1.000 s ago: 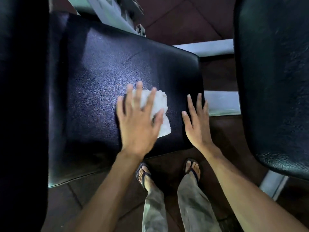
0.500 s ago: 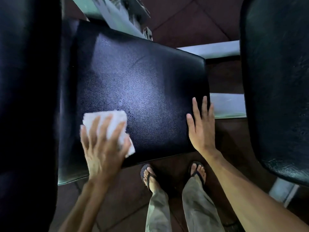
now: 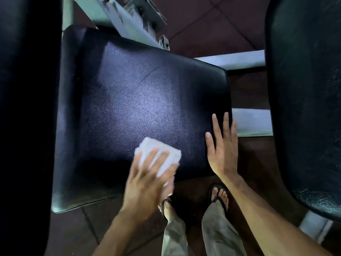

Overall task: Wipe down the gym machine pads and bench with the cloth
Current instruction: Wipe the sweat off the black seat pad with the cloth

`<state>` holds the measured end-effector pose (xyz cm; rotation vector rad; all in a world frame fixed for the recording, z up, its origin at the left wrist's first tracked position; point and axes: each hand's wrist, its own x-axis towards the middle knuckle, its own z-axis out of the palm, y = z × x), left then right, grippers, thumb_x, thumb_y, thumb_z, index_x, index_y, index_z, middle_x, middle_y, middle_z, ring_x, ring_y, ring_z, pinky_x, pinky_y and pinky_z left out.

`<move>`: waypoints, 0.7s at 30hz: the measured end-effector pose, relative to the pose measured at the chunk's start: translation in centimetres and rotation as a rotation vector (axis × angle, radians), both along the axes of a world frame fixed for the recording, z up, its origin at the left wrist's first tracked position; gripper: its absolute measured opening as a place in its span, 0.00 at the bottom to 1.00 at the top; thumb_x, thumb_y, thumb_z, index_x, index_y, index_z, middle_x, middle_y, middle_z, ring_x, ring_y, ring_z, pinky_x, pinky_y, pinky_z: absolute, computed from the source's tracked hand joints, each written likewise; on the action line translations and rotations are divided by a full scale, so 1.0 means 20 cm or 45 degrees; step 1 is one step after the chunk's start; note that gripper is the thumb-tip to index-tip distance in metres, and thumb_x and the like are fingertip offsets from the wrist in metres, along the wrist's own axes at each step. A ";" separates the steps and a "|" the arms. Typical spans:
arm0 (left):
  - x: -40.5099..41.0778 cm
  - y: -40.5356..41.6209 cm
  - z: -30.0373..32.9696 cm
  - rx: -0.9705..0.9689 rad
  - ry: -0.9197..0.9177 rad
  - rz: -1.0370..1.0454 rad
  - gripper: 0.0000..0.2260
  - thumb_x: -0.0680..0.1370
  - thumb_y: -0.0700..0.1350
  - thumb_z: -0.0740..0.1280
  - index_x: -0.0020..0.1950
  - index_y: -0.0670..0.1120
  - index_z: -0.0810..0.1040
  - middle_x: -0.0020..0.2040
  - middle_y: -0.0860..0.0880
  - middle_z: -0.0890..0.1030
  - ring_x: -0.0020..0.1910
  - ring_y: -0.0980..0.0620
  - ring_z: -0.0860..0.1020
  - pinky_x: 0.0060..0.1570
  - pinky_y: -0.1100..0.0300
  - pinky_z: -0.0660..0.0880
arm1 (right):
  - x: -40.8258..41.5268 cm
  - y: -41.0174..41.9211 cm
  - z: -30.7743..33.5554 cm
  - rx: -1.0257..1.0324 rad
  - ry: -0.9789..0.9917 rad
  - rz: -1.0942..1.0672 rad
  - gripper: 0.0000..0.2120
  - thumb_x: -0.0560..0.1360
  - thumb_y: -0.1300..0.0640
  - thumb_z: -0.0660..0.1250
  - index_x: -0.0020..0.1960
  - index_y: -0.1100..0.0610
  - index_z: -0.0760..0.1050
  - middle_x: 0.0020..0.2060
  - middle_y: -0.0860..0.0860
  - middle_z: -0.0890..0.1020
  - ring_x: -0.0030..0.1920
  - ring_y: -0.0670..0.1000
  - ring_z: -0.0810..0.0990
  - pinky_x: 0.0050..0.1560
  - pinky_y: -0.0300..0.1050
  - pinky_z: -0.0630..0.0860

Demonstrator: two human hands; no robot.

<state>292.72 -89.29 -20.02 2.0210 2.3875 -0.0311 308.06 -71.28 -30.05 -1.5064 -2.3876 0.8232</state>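
A black padded seat [image 3: 140,100] of a gym machine fills the middle of the view, shiny in the light. My left hand [image 3: 147,180] presses a folded white cloth [image 3: 158,154] flat against the seat near its front edge, right of centre. My right hand [image 3: 223,150] lies flat with fingers spread on the seat's right front corner, holding nothing. A second black pad [image 3: 306,100] rises at the right, and another dark pad [image 3: 25,108] fills the left edge.
The pale metal frame [image 3: 132,19] of the machine runs behind the seat, and grey bars [image 3: 251,121] cross between the seat and the right pad. My feet in sandals [image 3: 219,196] stand on the dark tiled floor [image 3: 212,28] below the seat.
My left hand has swept the cloth from the seat's middle to its left front edge and back right along the front. My right hand has stayed on the right corner.
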 end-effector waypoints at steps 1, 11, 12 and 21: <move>-0.07 -0.07 0.04 0.014 -0.004 0.035 0.18 0.75 0.53 0.67 0.65 0.55 0.78 0.69 0.47 0.75 0.71 0.44 0.69 0.73 0.37 0.59 | 0.00 0.00 0.00 -0.007 -0.010 -0.009 0.27 0.83 0.42 0.50 0.81 0.47 0.54 0.82 0.54 0.51 0.82 0.61 0.47 0.80 0.58 0.53; -0.51 0.96 -0.02 0.297 -0.051 0.618 0.15 0.75 0.55 0.64 0.60 0.56 0.80 0.66 0.47 0.77 0.70 0.42 0.70 0.70 0.35 0.61 | -0.01 -0.02 0.01 0.051 -0.015 -0.035 0.27 0.83 0.42 0.50 0.81 0.48 0.56 0.82 0.54 0.54 0.81 0.60 0.50 0.78 0.60 0.59; -0.44 0.98 -0.06 0.248 -0.051 0.543 0.15 0.75 0.55 0.64 0.60 0.57 0.79 0.65 0.46 0.77 0.69 0.41 0.71 0.72 0.36 0.60 | -0.01 -0.01 0.01 0.046 -0.008 -0.036 0.27 0.83 0.42 0.50 0.81 0.48 0.56 0.82 0.54 0.54 0.82 0.60 0.50 0.78 0.60 0.59; -0.18 0.13 0.04 0.174 0.031 0.470 0.18 0.75 0.54 0.65 0.65 0.55 0.76 0.67 0.44 0.76 0.69 0.42 0.70 0.72 0.37 0.59 | 0.00 -0.01 0.01 0.044 0.031 -0.054 0.27 0.83 0.43 0.52 0.80 0.49 0.59 0.81 0.53 0.55 0.82 0.57 0.49 0.78 0.60 0.61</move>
